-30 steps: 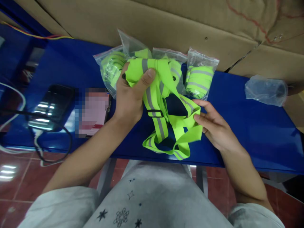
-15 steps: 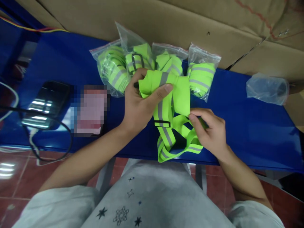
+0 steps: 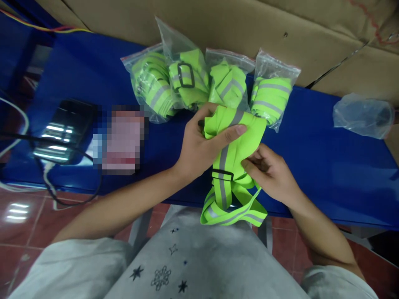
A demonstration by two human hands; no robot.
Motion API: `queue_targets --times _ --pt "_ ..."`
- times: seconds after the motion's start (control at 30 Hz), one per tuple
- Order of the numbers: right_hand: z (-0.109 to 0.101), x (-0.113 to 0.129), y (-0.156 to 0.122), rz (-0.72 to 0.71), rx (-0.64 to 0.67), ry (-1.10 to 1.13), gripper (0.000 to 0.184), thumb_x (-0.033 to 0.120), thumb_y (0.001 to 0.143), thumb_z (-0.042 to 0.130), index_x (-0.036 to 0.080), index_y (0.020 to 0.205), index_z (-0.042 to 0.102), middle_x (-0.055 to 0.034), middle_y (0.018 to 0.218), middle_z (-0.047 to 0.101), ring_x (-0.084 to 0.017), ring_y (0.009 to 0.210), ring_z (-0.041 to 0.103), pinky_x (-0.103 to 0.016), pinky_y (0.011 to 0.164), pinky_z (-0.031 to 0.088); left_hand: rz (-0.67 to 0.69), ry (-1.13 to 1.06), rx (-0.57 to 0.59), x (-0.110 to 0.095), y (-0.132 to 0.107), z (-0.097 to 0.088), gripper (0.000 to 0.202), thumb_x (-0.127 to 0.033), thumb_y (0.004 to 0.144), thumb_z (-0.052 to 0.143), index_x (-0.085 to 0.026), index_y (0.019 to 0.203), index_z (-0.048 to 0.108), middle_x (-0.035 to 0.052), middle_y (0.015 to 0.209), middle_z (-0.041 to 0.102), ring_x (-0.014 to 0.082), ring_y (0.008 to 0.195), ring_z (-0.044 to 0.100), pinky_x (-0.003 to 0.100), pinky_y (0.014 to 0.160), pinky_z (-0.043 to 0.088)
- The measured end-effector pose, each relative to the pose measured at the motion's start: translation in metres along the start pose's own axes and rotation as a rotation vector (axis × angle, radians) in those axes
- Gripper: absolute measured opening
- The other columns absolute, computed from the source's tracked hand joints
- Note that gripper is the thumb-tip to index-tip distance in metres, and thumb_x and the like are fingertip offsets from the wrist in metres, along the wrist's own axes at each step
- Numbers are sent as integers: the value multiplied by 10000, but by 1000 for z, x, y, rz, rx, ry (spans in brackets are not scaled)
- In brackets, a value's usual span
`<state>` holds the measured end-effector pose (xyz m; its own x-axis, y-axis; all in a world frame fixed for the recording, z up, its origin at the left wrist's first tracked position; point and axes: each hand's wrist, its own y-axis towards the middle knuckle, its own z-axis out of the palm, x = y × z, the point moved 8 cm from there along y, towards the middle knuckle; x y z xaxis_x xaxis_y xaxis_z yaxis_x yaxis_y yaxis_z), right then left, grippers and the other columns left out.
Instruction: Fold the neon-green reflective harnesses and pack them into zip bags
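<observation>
My left hand (image 3: 202, 143) is closed around the folded upper part of a neon-yellow reflective strap (image 3: 223, 155) with a grey stripe, the thumb pressed flat on top. A black slide buckle (image 3: 222, 175) sits on the strap below that hand. On the right, my right hand (image 3: 269, 172) pinches the side of the strap between thumb and fingers. Loose loops of strap hang down over the table's front edge. Some fingers of both hands are hidden behind the folds.
Several clear zip bags (image 3: 230, 79) with coiled neon straps line the back of the blue table (image 3: 314, 166), against brown cardboard (image 3: 237, 29). At right lies another clear bag (image 3: 361, 116). A black device (image 3: 67, 128) with cables and a blurred-out item (image 3: 123, 141) are at left.
The strap and both hands have shifted right and lower in the picture. The folded flap on the right now lies angled downward, and my right hand has slid inward along it. The view has moved slightly.
</observation>
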<state>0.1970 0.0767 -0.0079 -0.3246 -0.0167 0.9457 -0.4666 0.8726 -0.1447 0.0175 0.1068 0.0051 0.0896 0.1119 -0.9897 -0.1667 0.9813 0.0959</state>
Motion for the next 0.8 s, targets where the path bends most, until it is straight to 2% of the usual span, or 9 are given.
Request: queue_targets --times 0.07,0.13,0.23,0.33,0.4,0.5,0.63,0.73,0.8 --pt "-3 -3 0 3 -39 33 429 355 937 733 275 1297 514 -48 1247 686 -172 949 728 -297 766 618 -13 -24 3 1 -1 1 513 -639 759 850 -231 928 587 -30 767 561 125 696 585 269 634 526" --pt "-4 -4 0 2 -36 80 583 356 903 774 301 1390 459 -57 1322 669 -182 955 743 -319 778 644 -47 -64 21 3 -2 3 504 -623 754 860 -231 927 594 -27 785 583 125 702 590 273 645 537" --pt "-3 -7 3 55 3 110 493 407 872 801 251 1285 582 -47 1125 742 -207 912 749 -343 768 650 -134 -150 149 5 -8 17 523 -575 704 914 -224 958 620 -15 843 636 145 755 631 287 690 565" --pt "-11 -9 6 64 -75 65 485 454 771 881 199 1127 672 -72 1087 757 -251 965 744 -387 841 641 -170 -209 328 4 -18 33 529 -442 674 963 -220 1039 652 18 1007 711 186 912 693 316 817 592" --pt "-14 -7 9 13 -109 49 501 470 740 902 190 1101 695 -87 1126 758 -268 1022 737 -402 908 621 -99 -175 407 -3 -22 38 532 -366 682 964 -218 1091 658 46 1139 720 215 1052 701 337 919 584" --pt "-11 -5 11 -46 -76 18 463 474 777 875 198 1115 718 -94 1165 758 -272 1079 729 -415 984 595 41 -93 487 -13 -25 40 487 -308 757 910 -221 1152 640 74 1249 695 246 1208 673 364 1026 548" --pt "-10 -2 6 -69 34 -150 463 379 858 812 203 1267 687 -118 1305 714 -286 1216 686 -440 1074 558 146 -26 463 -21 -20 33 317 -260 865 808 -233 1134 641 48 1156 701 218 1120 694 332 958 553" --pt "-18 3 0 -59 153 -204 655 380 868 813 251 1465 576 -129 1452 633 -297 1314 636 -436 1112 542 168 -18 396 -19 -10 25 337 -285 839 835 -237 1113 645 40 1138 696 216 1059 686 340 936 550" --pt "-32 14 -1 -113 93 -145 741 402 889 795 316 1555 481 -115 1510 573 -273 1285 644 -403 1048 575 157 -23 386 -13 -5 24 387 -299 797 868 -245 1103 638 37 1140 686 229 1070 671 355 943 543"
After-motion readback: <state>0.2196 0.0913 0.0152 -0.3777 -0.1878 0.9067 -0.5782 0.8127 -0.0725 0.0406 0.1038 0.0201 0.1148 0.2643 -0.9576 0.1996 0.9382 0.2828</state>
